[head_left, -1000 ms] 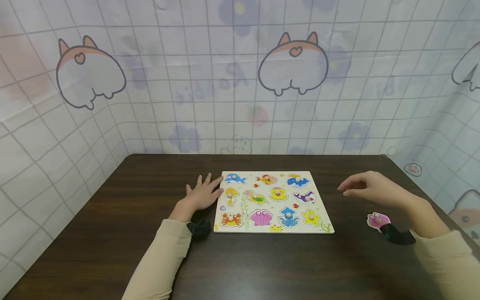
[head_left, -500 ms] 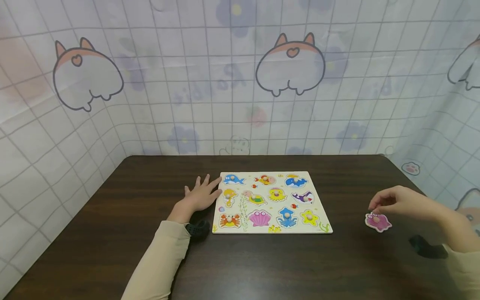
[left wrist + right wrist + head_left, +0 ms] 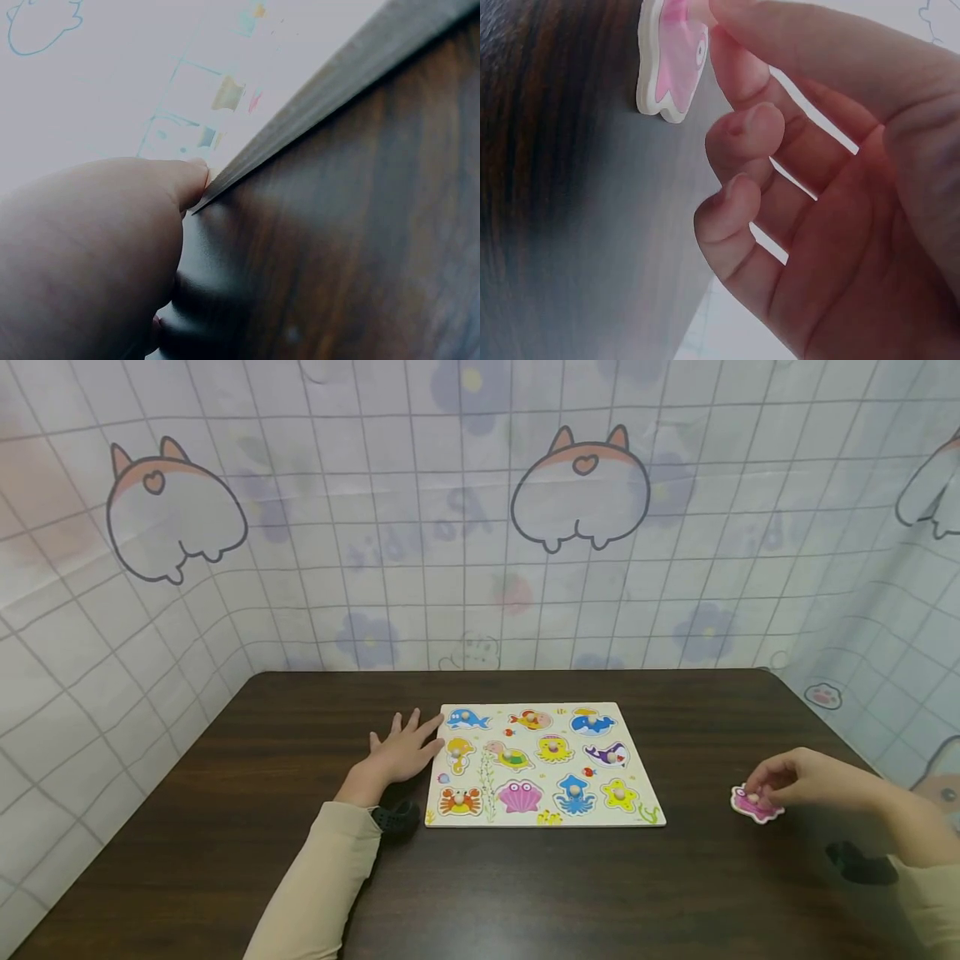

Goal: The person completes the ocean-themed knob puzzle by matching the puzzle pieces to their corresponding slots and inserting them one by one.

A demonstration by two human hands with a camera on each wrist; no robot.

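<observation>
A pink shell-shaped puzzle piece (image 3: 752,804) with printed eyes lies at the right of the table. My right hand (image 3: 813,781) pinches its small knob between thumb and forefinger; in the right wrist view the piece (image 3: 676,64) hangs past the fingertips and my other fingers curl loosely. A peg puzzle board (image 3: 545,781) with sea animals lies mid-table. Its pink shell spot (image 3: 519,796) shows no knob, while the pieces around it have knobs. My left hand (image 3: 397,753) rests spread at the board's left edge, with the thumb (image 3: 191,180) against the rim in the left wrist view.
The dark wooden table (image 3: 570,893) ends at a white grid-patterned curtain (image 3: 420,568) with cartoon animals, which closes off the back and both sides. A black band (image 3: 397,818) sits on my left wrist, another (image 3: 861,864) at the right.
My right hand has moved right and down from above the table to the pink puzzle piece and taken hold of its knob. The left hand stays at the board; the head view shifted slightly.
</observation>
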